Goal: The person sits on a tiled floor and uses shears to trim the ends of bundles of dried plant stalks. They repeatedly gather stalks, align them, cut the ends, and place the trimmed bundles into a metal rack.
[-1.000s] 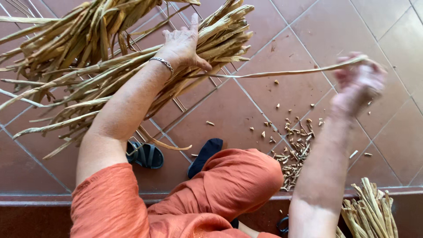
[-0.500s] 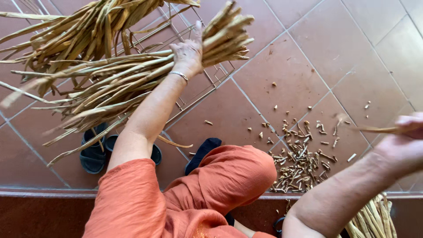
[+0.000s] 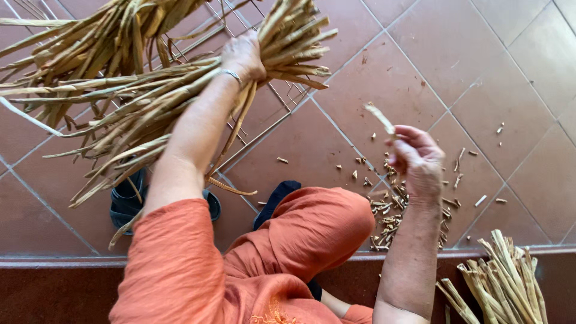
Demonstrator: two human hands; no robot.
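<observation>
My left hand [image 3: 243, 55] grips a thick bundle of long dried plant stalks [image 3: 138, 108] and holds it up over the tiled floor; a thin bracelet circles that wrist. The stalk ends fan out past the fingers at the upper middle. My right hand [image 3: 415, 157] is raised at the right, fingers closed on one pale stalk piece [image 3: 380, 117] that sticks up and to the left. Orange sleeves and an orange-clad knee [image 3: 318, 225] fill the lower middle.
A heap of short cut stalk bits [image 3: 390, 225] lies on the red floor tiles [image 3: 372, 78] under my right hand. Trimmed stalks [image 3: 510, 282] are stacked at the lower right. Dark sandals [image 3: 129, 201] sit at lower left. A wire rack [image 3: 264, 120] lies beneath the bundle.
My right hand pulled a single long stalk out to the right, swung low, and has now come back up toward the middle with a short piece. The bundle rose slightly.
</observation>
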